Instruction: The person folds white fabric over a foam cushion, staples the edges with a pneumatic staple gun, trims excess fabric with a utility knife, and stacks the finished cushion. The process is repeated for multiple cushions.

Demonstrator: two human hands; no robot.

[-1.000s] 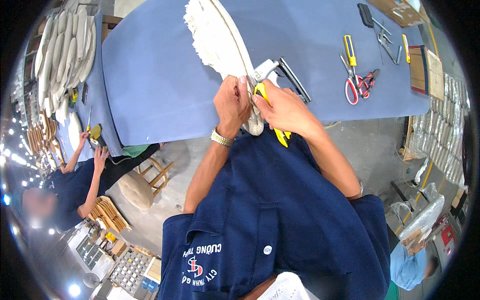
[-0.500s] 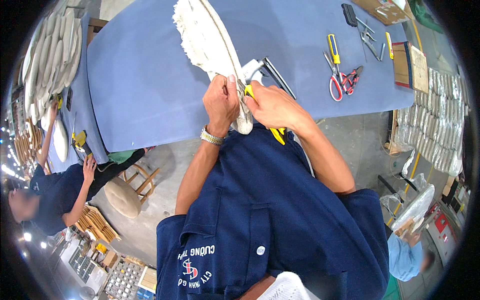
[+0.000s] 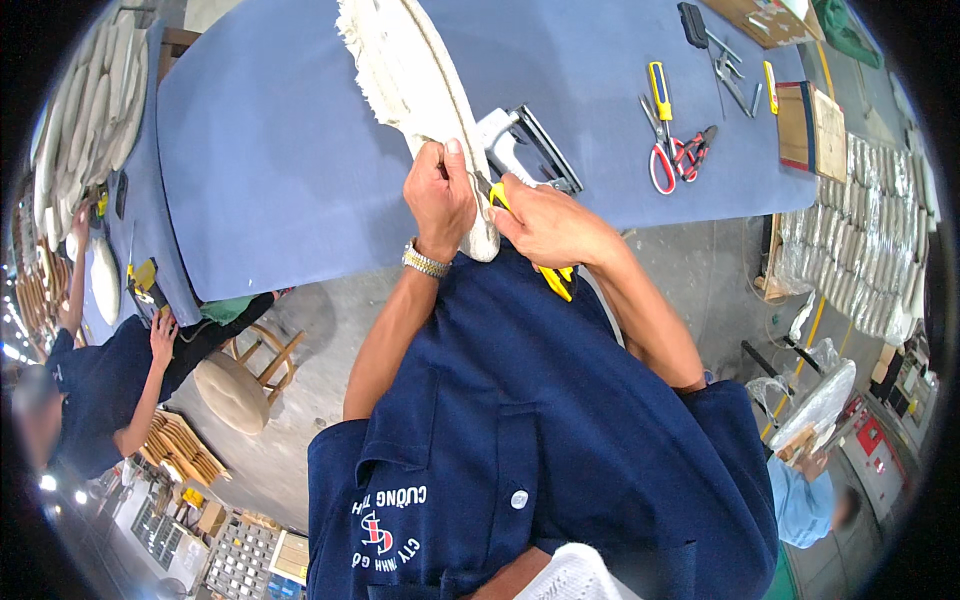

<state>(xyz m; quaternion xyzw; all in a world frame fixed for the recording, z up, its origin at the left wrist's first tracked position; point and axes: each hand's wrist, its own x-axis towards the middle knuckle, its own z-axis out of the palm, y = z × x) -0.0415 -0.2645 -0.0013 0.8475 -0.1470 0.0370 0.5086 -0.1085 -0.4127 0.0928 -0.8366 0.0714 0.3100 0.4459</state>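
Observation:
A long cream upholstered cushion (image 3: 425, 70), with one frayed fabric edge and a piped seam, is tilted on edge over the front of the blue-covered table. My left hand (image 3: 440, 200), wearing a metal watch, is closed around its near part, thumb on top. Closed around a yellow-and-black handled tool (image 3: 557, 282), my right hand (image 3: 555, 225) presses against the cushion's right side near the seam. The tool's narrow dark tip meets the fabric between my hands; most of the tool is hidden in my fist. A white and black staple gun (image 3: 525, 150) lies just beyond my right hand.
On the blue table (image 3: 280, 150) lie red-handled scissors (image 3: 662, 165), red-handled cutters (image 3: 692, 155) and a yellow screwdriver (image 3: 659, 90). A wooden box (image 3: 812, 130) stands at the right edge. A co-worker (image 3: 110, 390) sits at the left near stacked cushions (image 3: 90, 90) and a round stool (image 3: 232, 390).
My right hand has shifted slightly, still holding the tool against the cushion. My left hand keeps its grip. The whole view has shifted a little.

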